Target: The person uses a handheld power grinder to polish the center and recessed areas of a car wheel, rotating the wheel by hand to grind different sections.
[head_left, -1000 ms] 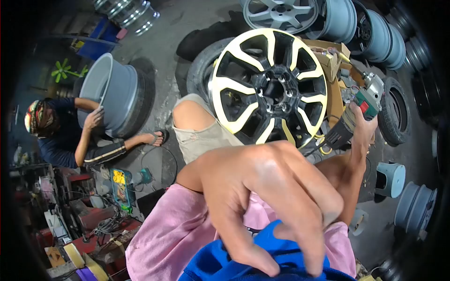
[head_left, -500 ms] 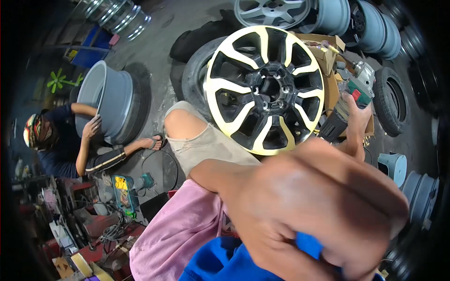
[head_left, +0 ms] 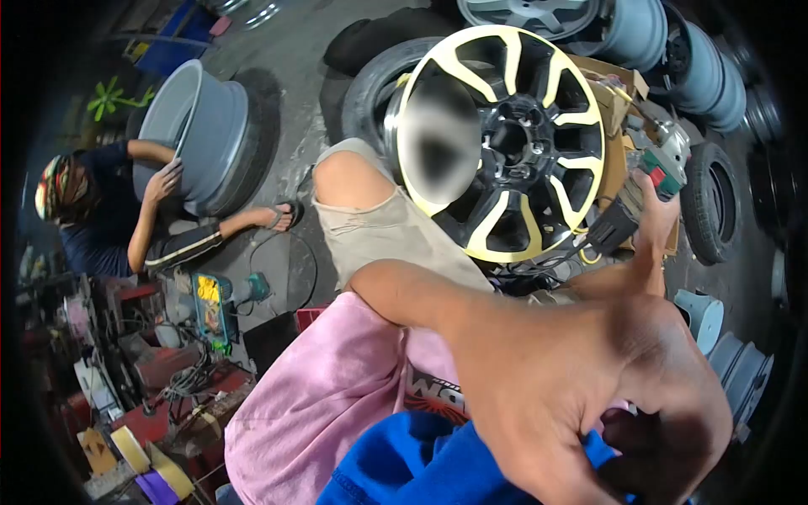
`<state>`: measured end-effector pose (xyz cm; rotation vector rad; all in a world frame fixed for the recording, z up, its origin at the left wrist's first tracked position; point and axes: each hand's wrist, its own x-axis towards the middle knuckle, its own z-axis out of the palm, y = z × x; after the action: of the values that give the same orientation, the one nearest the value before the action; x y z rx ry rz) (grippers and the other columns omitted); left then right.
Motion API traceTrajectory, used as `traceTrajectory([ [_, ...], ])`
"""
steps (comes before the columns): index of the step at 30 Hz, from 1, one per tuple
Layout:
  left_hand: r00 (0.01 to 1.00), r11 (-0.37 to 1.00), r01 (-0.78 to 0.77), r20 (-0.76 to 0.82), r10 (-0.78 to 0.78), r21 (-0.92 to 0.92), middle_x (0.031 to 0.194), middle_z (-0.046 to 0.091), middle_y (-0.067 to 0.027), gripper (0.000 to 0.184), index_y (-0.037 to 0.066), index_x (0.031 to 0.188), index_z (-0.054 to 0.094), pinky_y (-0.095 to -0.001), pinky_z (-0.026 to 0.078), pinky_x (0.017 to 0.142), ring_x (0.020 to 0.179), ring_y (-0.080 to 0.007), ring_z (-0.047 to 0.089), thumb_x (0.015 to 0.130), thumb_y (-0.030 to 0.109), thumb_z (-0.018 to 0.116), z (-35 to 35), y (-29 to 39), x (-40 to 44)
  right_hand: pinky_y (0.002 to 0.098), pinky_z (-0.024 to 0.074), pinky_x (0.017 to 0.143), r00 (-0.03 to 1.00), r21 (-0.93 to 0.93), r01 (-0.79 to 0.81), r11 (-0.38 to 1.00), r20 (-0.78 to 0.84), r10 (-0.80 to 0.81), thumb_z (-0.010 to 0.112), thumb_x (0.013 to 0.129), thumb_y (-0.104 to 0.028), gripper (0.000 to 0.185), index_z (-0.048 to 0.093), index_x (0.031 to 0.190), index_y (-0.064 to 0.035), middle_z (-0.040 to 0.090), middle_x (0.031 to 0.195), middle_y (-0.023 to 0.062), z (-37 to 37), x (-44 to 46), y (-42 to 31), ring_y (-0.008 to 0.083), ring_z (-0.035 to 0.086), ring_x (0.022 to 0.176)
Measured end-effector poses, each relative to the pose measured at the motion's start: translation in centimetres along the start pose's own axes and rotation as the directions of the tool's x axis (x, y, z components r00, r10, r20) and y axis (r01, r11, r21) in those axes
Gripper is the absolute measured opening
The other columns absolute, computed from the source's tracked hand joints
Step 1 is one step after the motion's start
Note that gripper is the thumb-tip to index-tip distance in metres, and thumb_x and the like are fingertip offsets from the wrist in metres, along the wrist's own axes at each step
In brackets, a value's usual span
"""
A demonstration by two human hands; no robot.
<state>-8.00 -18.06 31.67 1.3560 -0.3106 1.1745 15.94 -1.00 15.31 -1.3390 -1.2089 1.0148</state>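
Note:
My right hand [head_left: 661,206] grips the body of an angle grinder [head_left: 627,206], its metal head pointing up and away. Close to the camera, my left hand [head_left: 589,379] is raised with its fingers curled round; whatever they hold, if anything, is hidden. Left of the grinder, beyond my knee, is a multi-spoke alloy wheel rim [head_left: 497,244] with pale yellow spoke faces and black recesses. A blurred patch covers the left part of its face. Behind it a tyre [head_left: 364,114] shows partly.
On the left, a seated person [head_left: 88,223] handles a grey wheel rim [head_left: 215,147] beside a tyre. Lower left are tools, cables and a blue basket [head_left: 210,303]. Grey rims [head_left: 635,38] and a cardboard box [head_left: 602,71] stand at the back right, with another tyre [head_left: 711,202] nearby.
The view has shifted, so the alloy rim and grinder sit slightly higher and further right. My left hand has turned, showing a gap inside its curled fingers. The grinder stays in my right hand.

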Motion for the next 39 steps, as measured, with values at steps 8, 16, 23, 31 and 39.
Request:
traceTrajectory([
  [8,0.825,0.822,0.560,0.021,-0.565,0.100,0.093,0.072,-0.0075,0.031,0.003,0.102,0.078,-0.0302,0.052,0.069,0.084,-0.0166,0.067,0.085,0.027,0.087,-7.4,-0.5,-3.9,0.0309,0.0530,0.088,0.967,-0.282,0.193,0.940,0.218,-0.134,0.085,0.076,-0.016,0.054,0.065,0.123,0.0000,0.071,0.109,0.0072,1.1,-0.7,0.0,0.0161,0.067,0.094],
  [16,0.339,0.436,0.899,-0.672,-0.658,0.027,0.115,0.066,-0.0130,0.091,-0.007,0.135,0.057,-0.0313,0.050,0.087,0.101,-0.0185,0.061,0.084,0.066,0.076,-16.6,-14.6,-11.2,0.0348,0.0549,0.089,0.959,-0.435,0.098,0.895,0.283,0.033,0.087,0.067,-0.023,0.065,0.064,0.123,0.0023,0.074,0.109,0.0126,4.5,-0.8,2.1,0.0210,0.070,0.095],
  [23,0.349,0.653,0.745,-0.756,-0.554,-0.134,0.129,0.062,-0.0172,0.096,-0.005,0.145,0.044,-0.0354,0.057,0.088,0.115,-0.0216,0.063,0.086,0.063,0.076,-17.9,-17.9,-10.1,0.0398,0.0558,0.091,0.951,-0.456,0.244,0.856,0.284,-0.120,0.090,0.068,-0.028,0.065,0.064,0.117,0.0046,0.075,0.105,0.0194,6.8,0.3,3.2,0.0298,0.074,0.101],
  [31,0.277,0.653,0.721,-0.768,-0.578,-0.231,0.128,0.065,-0.0146,0.091,-0.002,0.144,0.044,-0.0329,0.062,0.077,0.112,-0.0193,0.066,0.086,0.058,0.079,-20.1,-18.1,-10.8,0.0456,0.0584,0.087,0.964,-0.658,0.152,0.738,0.264,0.037,0.086,0.072,-0.028,0.060,0.061,0.115,0.0056,0.075,0.101,0.0266,10.0,0.7,1.8,0.0402,0.075,0.098],
  [39,0.270,0.693,0.666,-0.777,-0.568,-0.275,0.120,0.066,-0.0087,0.086,0.000,0.142,0.046,-0.0327,0.062,0.077,0.104,-0.0145,0.066,0.086,0.056,0.080,-21.5,-18.2,-11.9,0.0495,0.0603,0.084,0.953,-0.715,0.174,0.678,0.295,0.067,0.083,0.074,-0.033,0.061,0.058,0.114,0.0060,0.074,0.101,0.0305,11.4,2.1,3.4,0.0446,0.074,0.098],
])
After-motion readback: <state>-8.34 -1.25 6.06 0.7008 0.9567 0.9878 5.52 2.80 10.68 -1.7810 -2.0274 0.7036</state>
